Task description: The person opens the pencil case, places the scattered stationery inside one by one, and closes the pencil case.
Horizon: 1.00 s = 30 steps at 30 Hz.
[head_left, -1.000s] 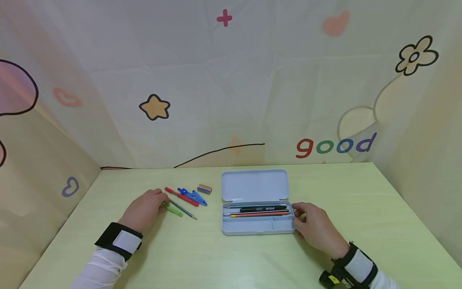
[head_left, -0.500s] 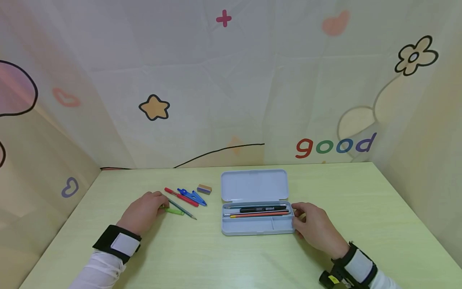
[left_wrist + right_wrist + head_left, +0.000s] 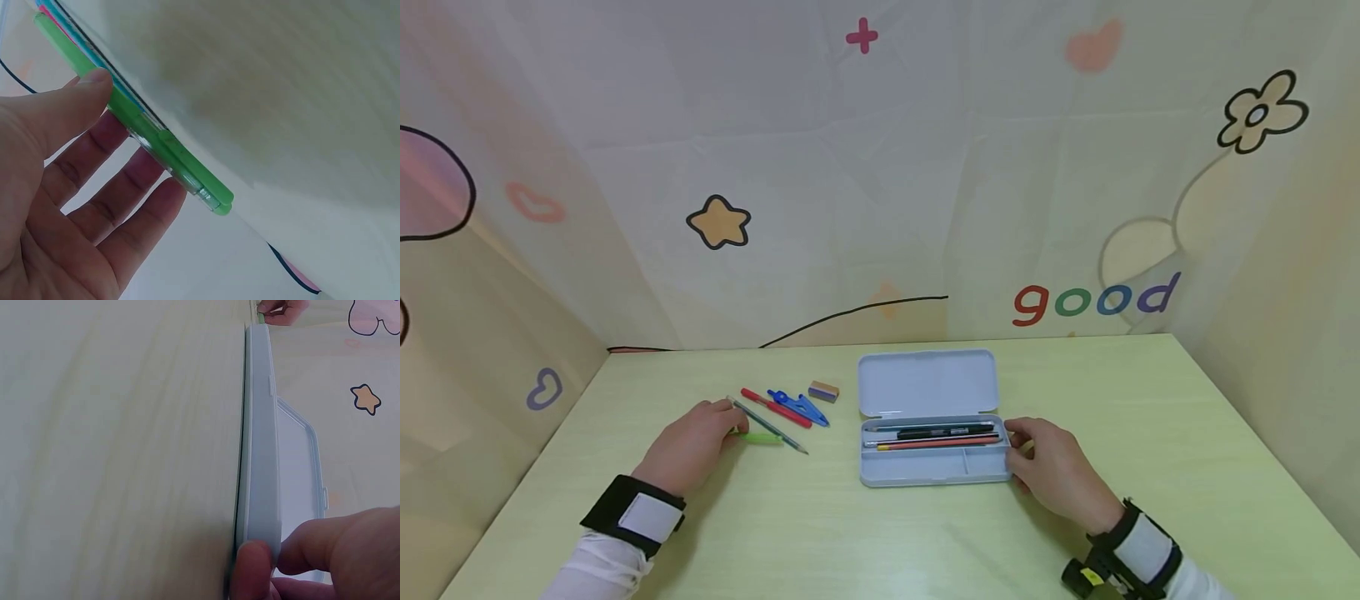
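Observation:
My left hand point(image 3: 688, 442) pinches a slim green pen point(image 3: 194, 170) between thumb and fingers, low at the table's left side. In the left wrist view, the pen's clip end points away from the thumb. A grey-green pencil point(image 3: 771, 427) lies right beside it. With fingers and thumb, my right hand point(image 3: 1056, 471) grips the right end of a pale blue pencil case point(image 3: 913, 477), whose lid point(image 3: 928, 383) is folded back. Inside the case lie a black pen point(image 3: 943, 432), an orange-red pencil point(image 3: 936, 444) and other slim items. The left palm is hidden in the head view.
Behind the green pen lie a red pen point(image 3: 793, 416), a blue compass point(image 3: 805, 407) and a small tan-and-purple eraser point(image 3: 823, 391). They sit left of the case on the pale wooden table point(image 3: 925, 542). A printed curtain point(image 3: 850, 183) stands along the table's back edge.
My left hand has shifted slightly left and toward the table's front, and the green pen has turned nearly level. The right hand keeps its grip on the pencil case.

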Each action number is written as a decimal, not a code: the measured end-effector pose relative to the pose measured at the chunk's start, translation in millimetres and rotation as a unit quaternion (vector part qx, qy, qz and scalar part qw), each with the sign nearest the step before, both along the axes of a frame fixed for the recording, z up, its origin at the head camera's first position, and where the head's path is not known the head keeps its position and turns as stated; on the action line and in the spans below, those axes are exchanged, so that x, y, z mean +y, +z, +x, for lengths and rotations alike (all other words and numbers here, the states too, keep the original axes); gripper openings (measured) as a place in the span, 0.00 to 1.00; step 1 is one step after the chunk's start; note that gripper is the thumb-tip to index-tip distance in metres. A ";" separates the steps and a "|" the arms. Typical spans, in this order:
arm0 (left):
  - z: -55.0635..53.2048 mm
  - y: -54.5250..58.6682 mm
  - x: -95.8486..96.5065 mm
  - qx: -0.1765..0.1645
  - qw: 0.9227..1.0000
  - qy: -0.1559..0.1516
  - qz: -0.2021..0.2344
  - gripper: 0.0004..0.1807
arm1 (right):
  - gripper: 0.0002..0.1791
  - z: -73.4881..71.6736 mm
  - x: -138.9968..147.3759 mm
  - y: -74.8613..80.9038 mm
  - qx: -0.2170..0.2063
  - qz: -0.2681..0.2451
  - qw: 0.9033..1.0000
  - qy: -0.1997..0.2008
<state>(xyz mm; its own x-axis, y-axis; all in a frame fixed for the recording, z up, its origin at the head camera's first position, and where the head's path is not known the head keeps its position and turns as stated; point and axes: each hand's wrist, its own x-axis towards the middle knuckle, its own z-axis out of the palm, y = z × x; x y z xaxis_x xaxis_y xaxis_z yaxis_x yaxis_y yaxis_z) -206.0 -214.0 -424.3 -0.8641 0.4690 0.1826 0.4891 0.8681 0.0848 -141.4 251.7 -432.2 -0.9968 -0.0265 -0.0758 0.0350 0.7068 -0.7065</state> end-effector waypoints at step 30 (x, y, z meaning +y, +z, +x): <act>18.5 24.7 30.3 0.033 0.998 -0.039 0.028 0.10 | 0.25 -0.4 -0.6 0.1 -0.001 0.005 1.000 -0.004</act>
